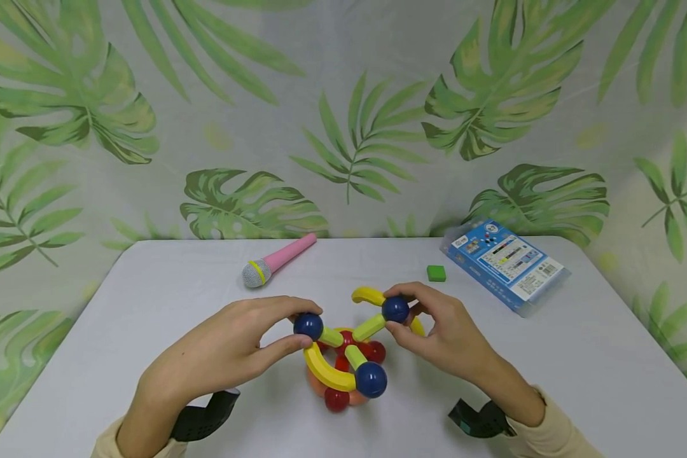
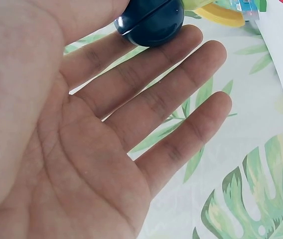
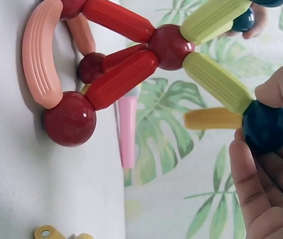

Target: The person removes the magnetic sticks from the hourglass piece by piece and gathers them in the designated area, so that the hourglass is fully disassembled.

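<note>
Ball-and-rod toy [image 1: 353, 357] pinched at two of its upper balls.
The toy stands on the worktop [image 1: 149, 286], nearer the person than the microphone [image 1: 286, 253] and to its right. The left hand [image 1: 229, 346] has its grip clamped on one blue ball [image 1: 308, 326]; the right hand [image 1: 443, 327] clamps thumb and fingers round another blue ball [image 1: 395, 309]. It looks like light, hard plastic: the green rod [image 3: 217, 82] and red rod [image 3: 124, 79] seem stiff, the glossy balls perhaps slippery. The joints are probably the weak points, so the balls, taken between thumb and fingertips, look the best hold, with the central red ball [image 3: 170, 47] left unpulled.
</note>
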Available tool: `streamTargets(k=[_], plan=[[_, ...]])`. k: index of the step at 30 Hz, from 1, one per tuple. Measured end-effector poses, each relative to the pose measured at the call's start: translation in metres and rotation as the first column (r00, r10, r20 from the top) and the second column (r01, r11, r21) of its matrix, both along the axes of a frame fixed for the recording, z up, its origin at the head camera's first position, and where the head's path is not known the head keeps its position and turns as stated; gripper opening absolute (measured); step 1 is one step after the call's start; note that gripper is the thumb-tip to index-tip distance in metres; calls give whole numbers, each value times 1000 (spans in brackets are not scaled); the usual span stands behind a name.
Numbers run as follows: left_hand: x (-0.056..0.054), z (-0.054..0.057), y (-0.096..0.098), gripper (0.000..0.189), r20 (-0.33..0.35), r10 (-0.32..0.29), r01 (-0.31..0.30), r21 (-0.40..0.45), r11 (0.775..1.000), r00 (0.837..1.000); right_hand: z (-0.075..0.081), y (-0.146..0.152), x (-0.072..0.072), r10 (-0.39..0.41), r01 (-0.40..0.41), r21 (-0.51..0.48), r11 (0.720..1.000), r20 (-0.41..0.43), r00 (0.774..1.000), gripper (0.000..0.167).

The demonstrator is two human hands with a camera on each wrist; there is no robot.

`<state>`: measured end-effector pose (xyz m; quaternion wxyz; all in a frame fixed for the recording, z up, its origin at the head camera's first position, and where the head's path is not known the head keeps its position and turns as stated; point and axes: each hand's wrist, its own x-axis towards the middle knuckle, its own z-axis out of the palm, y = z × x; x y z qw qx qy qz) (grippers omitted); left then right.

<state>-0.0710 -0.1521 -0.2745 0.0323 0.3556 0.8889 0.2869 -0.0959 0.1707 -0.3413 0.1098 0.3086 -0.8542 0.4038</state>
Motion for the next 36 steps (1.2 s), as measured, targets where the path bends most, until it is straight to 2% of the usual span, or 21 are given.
streamTargets(k=[10, 21, 36], plan=[[0, 0, 0, 38, 2, -2, 2, 2, 1000, 1000, 2, 1, 0, 20, -20, 43, 999, 7, 1000, 43], [1, 1, -1, 38, 19, 10, -10, -11, 1000, 1000, 1, 2, -1, 40, -42, 34, 999, 43, 998, 39], [-1, -1, 0, 37, 2, -2, 2, -7, 1000, 1000, 2, 7, -3, 76, -80, 57, 995, 71, 995, 32]])
